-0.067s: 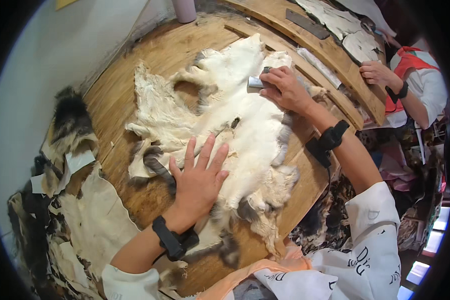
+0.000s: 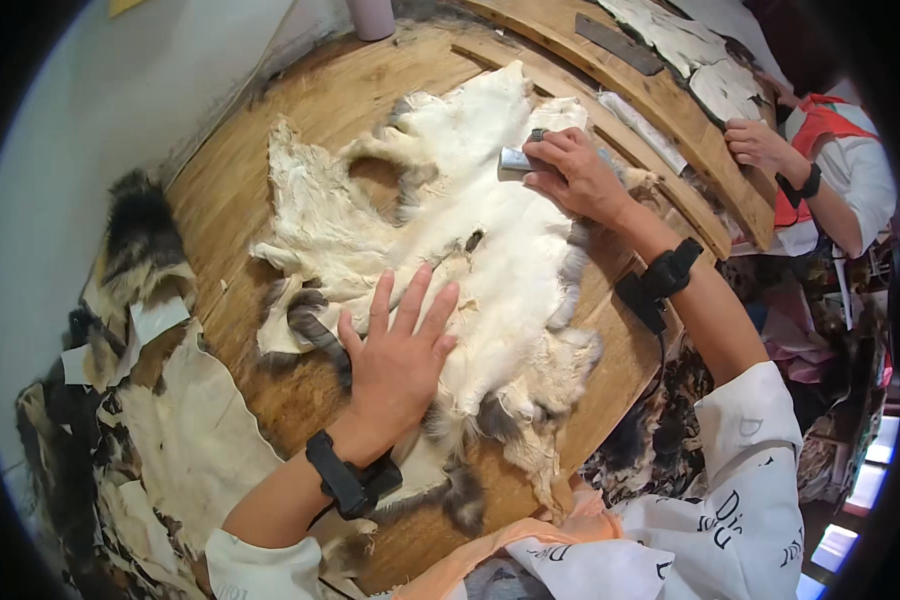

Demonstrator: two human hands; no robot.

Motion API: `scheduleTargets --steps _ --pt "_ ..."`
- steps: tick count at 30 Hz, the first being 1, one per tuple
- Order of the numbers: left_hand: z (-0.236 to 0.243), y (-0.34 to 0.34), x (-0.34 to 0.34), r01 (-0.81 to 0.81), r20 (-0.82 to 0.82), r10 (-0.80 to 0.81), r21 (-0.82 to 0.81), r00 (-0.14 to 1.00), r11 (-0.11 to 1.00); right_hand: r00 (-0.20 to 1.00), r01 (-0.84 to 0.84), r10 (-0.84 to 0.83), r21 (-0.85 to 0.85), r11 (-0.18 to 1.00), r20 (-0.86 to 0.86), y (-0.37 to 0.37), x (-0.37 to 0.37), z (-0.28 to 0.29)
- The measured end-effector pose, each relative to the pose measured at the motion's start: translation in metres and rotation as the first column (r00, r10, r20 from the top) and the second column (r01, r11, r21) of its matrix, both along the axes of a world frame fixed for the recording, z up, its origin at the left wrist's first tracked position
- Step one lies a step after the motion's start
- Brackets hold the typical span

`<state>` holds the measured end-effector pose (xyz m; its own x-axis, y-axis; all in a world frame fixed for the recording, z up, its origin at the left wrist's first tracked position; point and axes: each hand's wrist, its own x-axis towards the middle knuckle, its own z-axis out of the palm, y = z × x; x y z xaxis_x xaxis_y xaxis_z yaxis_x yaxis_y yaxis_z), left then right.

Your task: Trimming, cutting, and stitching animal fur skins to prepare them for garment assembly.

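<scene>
A large pale pelt (image 2: 480, 280) with grey fur edges and a small dark hole lies skin side up on the wooden board (image 2: 210, 190). My left hand (image 2: 390, 355) rests flat on its lower left part, fingers spread. Near the upper right of the pelt, my right hand (image 2: 570, 175) grips a short silvery metal tool (image 2: 512, 160), which sits on the skin. The tool's underside is hidden.
More hides (image 2: 185, 410) are heaped at left beside a pale wall (image 2: 80, 120). Wooden planks (image 2: 650, 110) run along the upper right, with hides (image 2: 720, 85) beyond. A co-worker's hand (image 2: 755, 145) is beside them. A lilac cylinder (image 2: 370, 15) stands at the back.
</scene>
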<state>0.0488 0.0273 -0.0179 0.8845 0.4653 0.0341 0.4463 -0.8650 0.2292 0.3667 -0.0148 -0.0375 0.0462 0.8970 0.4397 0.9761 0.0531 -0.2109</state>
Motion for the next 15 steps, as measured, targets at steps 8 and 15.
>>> scheduleTargets --steps 8,15 --pt "0.011 0.05 -0.023 -0.002 0.339 0.146 -0.391 0.929 0.92 0.995 0.053 -0.047 -0.07 0.996 0.092 -0.006 -0.009 0.027" --pt "0.009 0.059 -0.021 -0.097 0.181 0.209 -0.49 0.961 0.866 0.951 0.237 -0.254 -0.109 0.965 -0.177 -0.045 -0.101 0.074"
